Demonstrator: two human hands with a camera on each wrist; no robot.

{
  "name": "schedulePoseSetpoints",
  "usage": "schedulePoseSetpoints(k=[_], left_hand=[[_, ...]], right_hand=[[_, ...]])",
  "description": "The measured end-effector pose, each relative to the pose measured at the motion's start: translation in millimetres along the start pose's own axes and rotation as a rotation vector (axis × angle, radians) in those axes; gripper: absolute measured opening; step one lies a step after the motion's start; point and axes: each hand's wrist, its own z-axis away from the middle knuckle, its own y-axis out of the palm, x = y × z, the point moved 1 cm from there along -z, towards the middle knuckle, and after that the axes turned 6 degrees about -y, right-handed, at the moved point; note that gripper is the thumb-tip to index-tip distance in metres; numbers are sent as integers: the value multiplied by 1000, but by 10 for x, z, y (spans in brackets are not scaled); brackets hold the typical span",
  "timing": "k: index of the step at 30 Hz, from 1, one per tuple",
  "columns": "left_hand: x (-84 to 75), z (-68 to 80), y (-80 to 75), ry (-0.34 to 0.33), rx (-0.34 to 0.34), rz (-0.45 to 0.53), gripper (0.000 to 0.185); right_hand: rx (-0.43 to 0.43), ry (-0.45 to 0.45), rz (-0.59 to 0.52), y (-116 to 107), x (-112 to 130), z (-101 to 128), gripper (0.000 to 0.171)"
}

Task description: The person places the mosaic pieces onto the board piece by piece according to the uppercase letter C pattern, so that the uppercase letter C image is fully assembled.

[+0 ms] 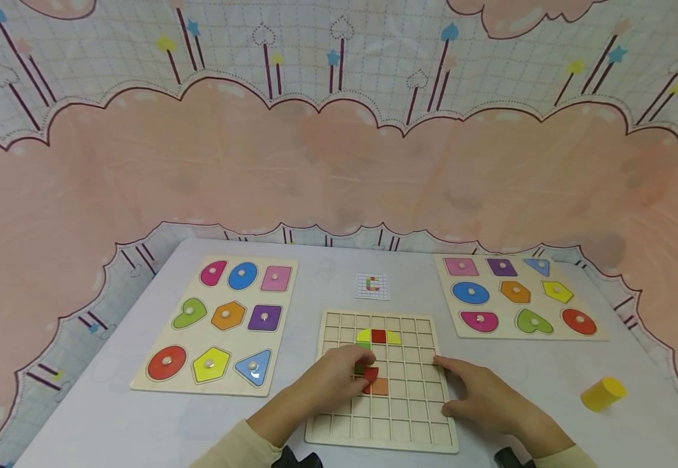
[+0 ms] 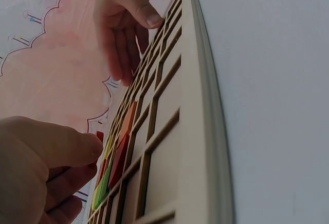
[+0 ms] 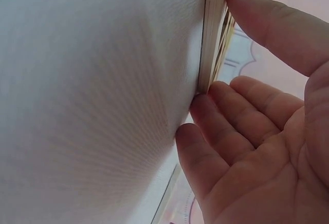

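Note:
A wooden grid board (image 1: 415, 422) lies on the white table in front of me. It holds a red square flanked by two yellow quarter-rounds (image 1: 378, 336), a green piece and an orange square (image 1: 381, 387). My left hand (image 1: 362, 376) hovers over the board's middle and pinches a small red piece (image 1: 370, 374) just above the orange square. In the left wrist view the red piece (image 2: 99, 135) shows at the thumb (image 2: 77, 147). My right hand (image 1: 446, 385) rests against the board's right edge. Its fingers (image 3: 226, 116) lie straight along the board's side (image 3: 212, 34) and the thumb is on top.
A shape-peg puzzle (image 1: 216, 322) lies to the left and another (image 1: 517, 296) at the back right. Behind the grid board is a small pattern card (image 1: 372, 286). A yellow cylinder (image 1: 603, 393) lies on its side at the right. A pink cloud backdrop surrounds the table.

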Motion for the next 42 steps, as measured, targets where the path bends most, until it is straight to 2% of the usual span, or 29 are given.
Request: schedulePoseSetpoints(k=[14, 21, 42], left_hand=[[-138, -91, 147, 56, 44, -10, 26], [-166, -124, 216, 37, 63, 10, 28], [-186, -101, 280, 77, 50, -68, 28]], right_hand=[[2, 7, 6, 0, -2, -12, 81], [5, -11, -5, -11, -3, -2, 80], [-4, 4, 18, 11, -7, -15, 81]])
